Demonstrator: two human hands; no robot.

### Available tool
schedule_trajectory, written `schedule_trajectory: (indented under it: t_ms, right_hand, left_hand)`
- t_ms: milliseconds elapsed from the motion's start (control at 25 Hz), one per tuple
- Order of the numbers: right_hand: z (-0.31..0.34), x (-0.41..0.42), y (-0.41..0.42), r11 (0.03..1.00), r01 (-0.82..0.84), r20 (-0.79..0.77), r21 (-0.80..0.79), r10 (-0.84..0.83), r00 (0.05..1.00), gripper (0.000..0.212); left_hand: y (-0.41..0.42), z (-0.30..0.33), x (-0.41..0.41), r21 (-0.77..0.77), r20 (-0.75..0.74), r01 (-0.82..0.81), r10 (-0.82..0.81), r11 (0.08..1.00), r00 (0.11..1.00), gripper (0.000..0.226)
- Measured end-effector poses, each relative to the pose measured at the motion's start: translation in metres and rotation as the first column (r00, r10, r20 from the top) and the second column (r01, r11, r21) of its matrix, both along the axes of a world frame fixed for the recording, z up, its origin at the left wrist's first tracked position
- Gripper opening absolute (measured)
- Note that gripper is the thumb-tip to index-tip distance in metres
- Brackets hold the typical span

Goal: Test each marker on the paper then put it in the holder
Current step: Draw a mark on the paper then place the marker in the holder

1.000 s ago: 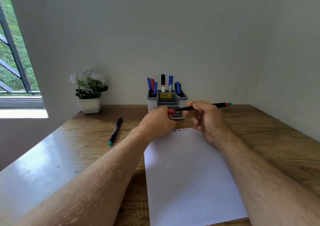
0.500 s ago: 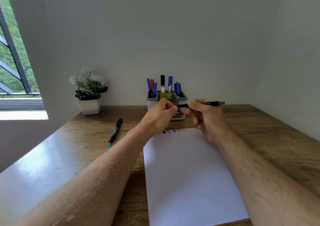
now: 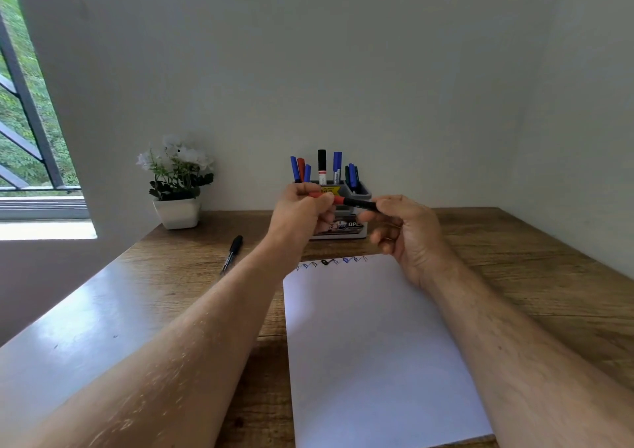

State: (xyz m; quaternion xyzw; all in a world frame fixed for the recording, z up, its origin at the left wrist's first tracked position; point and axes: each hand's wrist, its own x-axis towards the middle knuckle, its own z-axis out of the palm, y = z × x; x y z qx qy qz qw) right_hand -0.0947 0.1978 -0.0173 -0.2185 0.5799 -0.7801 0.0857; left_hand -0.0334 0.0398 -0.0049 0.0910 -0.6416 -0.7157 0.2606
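The red-capped marker (image 3: 346,201) is held up in the air between both hands, roughly level, right in front of the holder (image 3: 360,192) at the back edge of the tabletop (image 3: 514,241). The left hand (image 3: 302,212) pinches the red cap end with its fingertips, and the right hand (image 3: 404,231) has its fingers curled round the black barrel, so both hands are closed on the same marker.

My read is the cap is either coming off or going back on (can't tell which from this, and the seam is hidden by fingers). Either way, keep the two hands in line and pull or push straight along the barrel, no twisting sideways, so the tip doesn't smear a finger.

The paper (image 3: 370,344) lies on the tabletop under the hands, running toward the near edge, with a row of small blue squiggles and one black one (image 3: 326,262) along its far edge. If this one still needs testing, there's bare paper next to that row.

The holder already has several blue, red and black markers standing in it. One black marker (image 3: 232,252) lies loose on the tabletop left of the paper, probably next up. A potted white-flowered plant (image 3: 176,180) sits at the back left corner.
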Motion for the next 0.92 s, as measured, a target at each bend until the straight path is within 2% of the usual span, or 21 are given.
schedule_trajectory:
  t_ms: [120,240,360,440,760,920]
  right_hand:
    - [0.0,0.003,0.002,0.989,0.087,-0.115,0.119,-0.073,0.991,0.005]
    - [-0.002,0.004,-0.003,0.965,0.137,-0.239,0.223,-0.082,0.967,0.016]
    - [-0.01,0.004,-0.008,0.908,0.245,-0.41,0.339,-0.092,0.907,0.018]
    - [-0.012,0.004,-0.008,0.883,0.301,-0.467,0.36,-0.108,0.878,0.018]
    - [-0.008,0.008,-0.01,0.852,0.251,-0.439,0.459,-0.028,0.898,0.025]
    - [-0.006,0.009,-0.011,0.845,0.255,-0.392,0.471,-0.059,0.918,0.03]
  left_hand:
    - [-0.009,0.001,0.002,0.213,-0.095,0.02,0.0,0.977,0.995,0.022]
    - [-0.011,-0.001,0.002,0.262,-0.089,-0.06,0.086,0.963,0.992,0.02]
    - [-0.012,-0.003,0.001,0.313,-0.063,-0.128,0.155,0.941,0.986,0.023]
    - [-0.012,-0.004,0.0,0.325,-0.063,-0.133,0.162,0.936,0.985,0.024]
    - [-0.013,-0.01,-0.004,0.364,-0.072,-0.103,0.138,0.926,0.988,0.026]
    - [-0.011,-0.011,-0.005,0.403,-0.076,-0.087,0.128,0.911,0.989,0.026]
